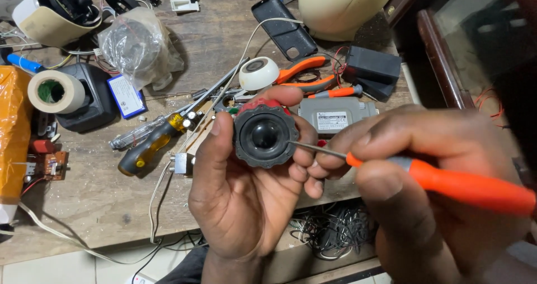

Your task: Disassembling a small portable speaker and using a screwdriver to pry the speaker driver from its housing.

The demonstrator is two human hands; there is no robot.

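Tabletop [112, 200]: worn wood, crowded with tools, wires and parts, running from the left edge to the right of middle.
Cream housing [341, 4]: a rounded shell at the top edge, right of middle.
Right hand [425, 189]: low at the right and close to the camera; its grip is pressed around the orange handle of a small screwdriver [447, 182].
Left hand [246, 189]: palm up at the middle; its grip pinches a small speaker [265, 136], with the thumb on the left rim and the fingers curled behind the right rim and the top.
Small speaker: round, black, ribbed rim, glossy dome in the middle, a red part showing behind it; held above the near edge of the tabletop, face toward the camera.
Small screwdriver: its thin metal shaft points left, and the tip touches the right rim of the speaker.
Tape roll [56, 91]: pale, lying on a black box at the left.
Yellow-handled screwdriver [151, 144]: lying aslant on the tabletop, just left of the left hand.
Orange pliers [307, 74]: lying behind the speaker, beside a white round part [259, 73].
Grey box [335, 114]: labelled, flat on the tabletop just behind the right hand's fingers.
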